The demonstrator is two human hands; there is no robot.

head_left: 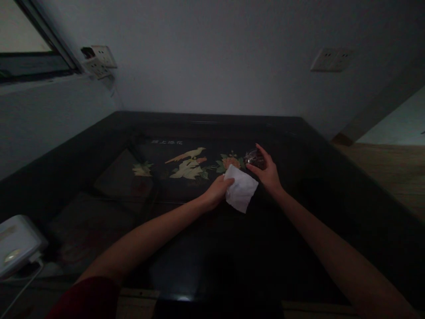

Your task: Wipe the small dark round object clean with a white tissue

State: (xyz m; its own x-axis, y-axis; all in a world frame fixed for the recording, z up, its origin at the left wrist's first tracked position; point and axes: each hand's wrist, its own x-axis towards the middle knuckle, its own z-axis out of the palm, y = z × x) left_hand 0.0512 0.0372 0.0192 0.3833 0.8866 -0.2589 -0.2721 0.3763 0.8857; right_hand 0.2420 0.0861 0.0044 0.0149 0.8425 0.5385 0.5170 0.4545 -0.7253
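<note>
My left hand [217, 191] pinches a white tissue [241, 189] by its left edge, over the dark glossy tabletop. The tissue hangs spread out between my two hands. Just beyond its upper right corner, my right hand [268, 173] curls its thumb and fingers around a small, dark, shiny round object [253, 158]. It looks like a clear container with something dark brown inside, but the dim light hides its exact kind. Tissue and round object appear close together; whether they touch I cannot tell.
The black table [212, 239] bears a bird-and-flower picture [187, 168] with lettering. A white device [20, 246] with a cable is at the lower left. Wall sockets [333, 60] are at the right, and more sockets [99, 62] sit near the window frame [49, 35].
</note>
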